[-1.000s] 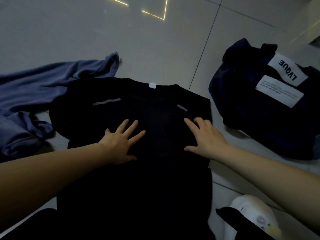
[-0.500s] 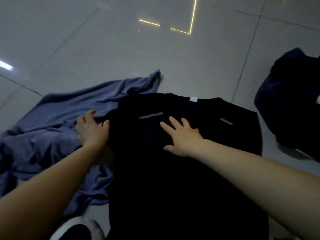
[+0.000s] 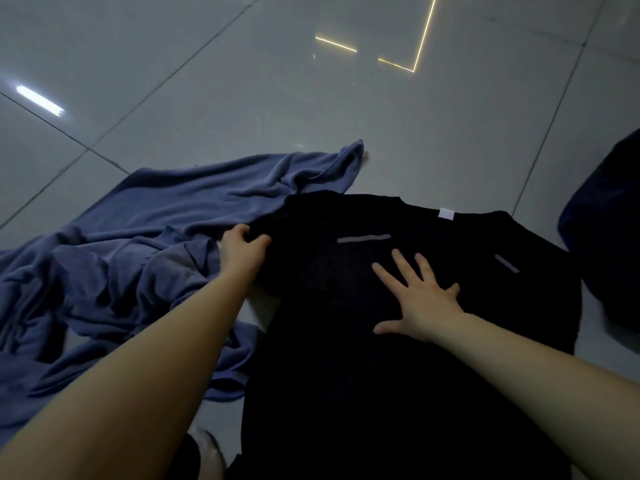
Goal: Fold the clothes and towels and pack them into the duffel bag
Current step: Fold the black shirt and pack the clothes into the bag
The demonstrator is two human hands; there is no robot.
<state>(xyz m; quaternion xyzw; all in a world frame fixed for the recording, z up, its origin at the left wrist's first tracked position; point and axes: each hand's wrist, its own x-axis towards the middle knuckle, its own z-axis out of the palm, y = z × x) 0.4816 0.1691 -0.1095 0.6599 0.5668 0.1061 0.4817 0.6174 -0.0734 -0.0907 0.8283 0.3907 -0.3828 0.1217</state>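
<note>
Under the flat right hand (image 3: 420, 299), black shirt (image 3: 398, 341), sleeve gripped by left hand (image 3: 242, 252).

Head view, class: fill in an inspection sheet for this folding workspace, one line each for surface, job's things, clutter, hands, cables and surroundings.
Surface: glossy grey tiled floor, dark grout lines.
Job's things: black T-shirt spread flat, white neck label at its far edge; blue garment lies crumpled to its left, one edge tucked under the shirt; dark duffel bag at the right edge, mostly cut off.
Clutter: nothing seen.
Hands: left hand grips the shirt's left sleeve edge; right hand presses flat on the chest, fingers spread.
Cables: nothing seen.
Surroundings: ceiling light reflections on the tiles; a pale shape at the bottom edge, too cut off to identify.
</note>
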